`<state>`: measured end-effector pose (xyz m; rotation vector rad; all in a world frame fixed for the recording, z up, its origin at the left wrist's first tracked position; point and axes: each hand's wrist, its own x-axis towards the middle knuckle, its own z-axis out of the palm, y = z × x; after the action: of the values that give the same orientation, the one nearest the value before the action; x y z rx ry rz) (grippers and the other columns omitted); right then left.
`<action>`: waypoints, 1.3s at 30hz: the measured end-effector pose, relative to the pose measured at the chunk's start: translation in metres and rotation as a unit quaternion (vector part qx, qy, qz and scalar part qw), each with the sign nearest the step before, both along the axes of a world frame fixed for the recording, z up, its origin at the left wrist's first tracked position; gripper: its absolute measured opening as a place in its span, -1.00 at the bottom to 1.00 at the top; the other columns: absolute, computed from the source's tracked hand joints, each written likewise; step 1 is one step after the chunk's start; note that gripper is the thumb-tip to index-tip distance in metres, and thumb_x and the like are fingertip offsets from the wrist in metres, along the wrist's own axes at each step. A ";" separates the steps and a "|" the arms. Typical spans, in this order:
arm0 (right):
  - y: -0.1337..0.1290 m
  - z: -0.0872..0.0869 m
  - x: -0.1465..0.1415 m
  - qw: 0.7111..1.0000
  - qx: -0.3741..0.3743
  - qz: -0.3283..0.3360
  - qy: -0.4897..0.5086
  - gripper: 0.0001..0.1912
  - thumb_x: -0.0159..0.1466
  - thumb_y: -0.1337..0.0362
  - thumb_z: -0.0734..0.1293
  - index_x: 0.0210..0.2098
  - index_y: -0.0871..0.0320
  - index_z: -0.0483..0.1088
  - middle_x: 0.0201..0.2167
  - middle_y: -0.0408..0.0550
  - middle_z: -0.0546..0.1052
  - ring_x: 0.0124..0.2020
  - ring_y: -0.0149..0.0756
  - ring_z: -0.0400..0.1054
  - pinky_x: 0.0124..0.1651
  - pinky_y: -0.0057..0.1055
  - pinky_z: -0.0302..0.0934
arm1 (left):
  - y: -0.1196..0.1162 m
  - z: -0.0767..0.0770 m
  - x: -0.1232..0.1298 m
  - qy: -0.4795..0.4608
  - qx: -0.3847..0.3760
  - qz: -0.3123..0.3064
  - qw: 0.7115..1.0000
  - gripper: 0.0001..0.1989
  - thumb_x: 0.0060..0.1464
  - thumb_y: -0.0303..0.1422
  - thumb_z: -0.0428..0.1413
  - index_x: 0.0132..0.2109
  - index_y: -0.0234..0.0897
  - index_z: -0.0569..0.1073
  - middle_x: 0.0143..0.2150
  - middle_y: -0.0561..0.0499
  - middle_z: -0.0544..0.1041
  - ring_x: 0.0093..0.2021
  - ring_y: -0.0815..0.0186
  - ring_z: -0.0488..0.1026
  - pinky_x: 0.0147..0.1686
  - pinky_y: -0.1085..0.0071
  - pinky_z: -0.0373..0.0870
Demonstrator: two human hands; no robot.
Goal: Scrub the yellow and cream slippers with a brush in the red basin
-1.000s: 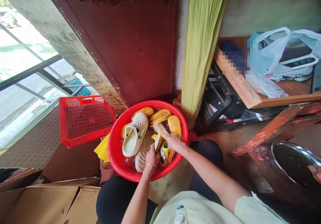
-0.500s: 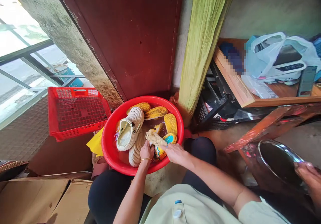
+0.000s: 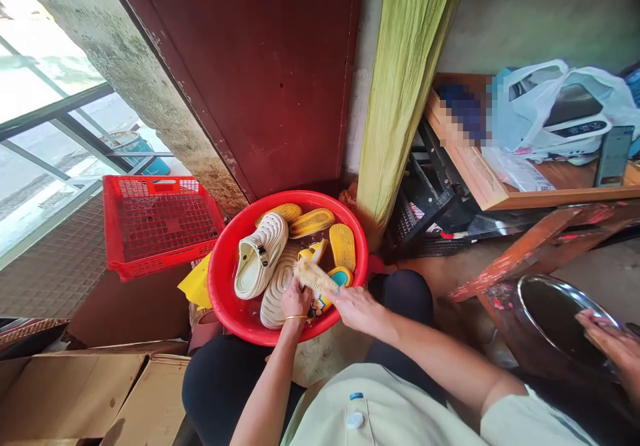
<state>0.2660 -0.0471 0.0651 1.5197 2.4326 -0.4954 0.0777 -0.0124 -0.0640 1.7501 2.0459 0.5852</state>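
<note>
A red round tub (image 3: 220, 299) holds water and footwear. My right hand (image 3: 357, 307) is closed round the handle of a pale bristled brush (image 3: 314, 277), held over a yellow slipper with a blue insole (image 3: 341, 277). My left hand (image 3: 296, 301) is closed at that slipper's near left side, beside the brush head; its fingertips are partly hidden. A white clog (image 3: 255, 266) leans at the tub's left, above another pale sole (image 3: 277, 296). Yellow soles (image 3: 343, 247) lie along the far and right sides.
A red crate (image 3: 163, 253) stands left of the tub, with cardboard (image 3: 75, 393) below it. A green curtain (image 3: 395, 93) hangs behind. At right, another person's hand (image 3: 607, 339) is at a round metal-rimmed tray (image 3: 545, 285). A wooden desk (image 3: 505, 199) bears a plastic bag.
The brush has shifted slightly over the slipper, with both my hands close to where they were. The other person's hand has moved a little left. The view has shifted slightly.
</note>
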 end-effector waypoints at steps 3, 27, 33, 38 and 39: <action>-0.007 0.002 0.002 1.000 0.006 0.000 0.005 -0.39 0.31 0.43 0.15 0.34 0.01 0.24 -0.08 0.17 0.56 -0.14 -0.03 0.51 -0.11 -0.19 0.35 | 0.000 0.002 -0.001 -0.026 0.023 -0.004 0.999 -0.75 0.13 -0.42 0.05 -0.05 -0.24 0.49 -0.12 -0.15 0.58 0.00 0.07 0.51 0.00 0.22 0.41; 0.015 -0.056 0.028 0.991 0.052 -0.046 0.113 -0.44 0.45 0.23 0.10 0.41 -0.16 0.15 -0.04 0.03 0.55 -0.16 -0.16 0.51 -0.09 -0.27 0.39 | 0.007 -0.007 -0.011 -0.315 0.127 0.010 0.940 -0.78 0.07 -0.24 0.13 -0.16 -0.24 0.48 -0.23 -0.06 0.58 -0.15 0.13 0.52 -0.07 0.20 0.46; 0.027 -0.082 0.051 0.934 0.097 -0.148 0.309 -0.40 0.36 0.33 0.18 0.39 0.07 0.23 0.15 0.04 0.54 0.11 -0.15 0.46 0.18 -0.25 0.33 | 0.013 0.029 -0.033 -0.495 0.148 0.061 0.854 -0.64 -0.01 -0.15 0.26 -0.10 -0.23 0.48 -0.18 -0.01 0.56 -0.16 0.24 0.51 -0.06 0.29 0.46; 0.035 -0.088 0.052 0.901 0.068 -0.174 0.391 -0.42 0.34 0.31 0.23 0.35 0.02 0.28 0.20 -0.04 0.51 0.13 -0.17 0.46 0.20 -0.27 0.31 | 0.028 0.067 -0.070 -0.531 0.221 0.115 0.810 -0.53 -0.08 -0.15 0.32 -0.04 -0.25 0.46 -0.09 0.00 0.56 -0.07 0.23 0.51 0.05 0.22 0.46; 0.036 -0.090 0.052 0.895 0.066 -0.193 0.397 -0.43 0.34 0.30 0.23 0.35 0.03 0.28 0.18 -0.04 0.52 0.12 -0.17 0.47 0.19 -0.27 0.32 | 0.032 0.072 -0.077 -0.520 0.237 0.124 0.811 -0.54 -0.07 -0.15 0.32 -0.05 -0.25 0.45 -0.10 0.01 0.56 -0.07 0.23 0.51 0.05 0.21 0.46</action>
<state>0.3183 -0.0109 -0.0251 2.2081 2.7340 -1.2693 0.0004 0.0198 0.0076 0.9068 1.3380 1.7776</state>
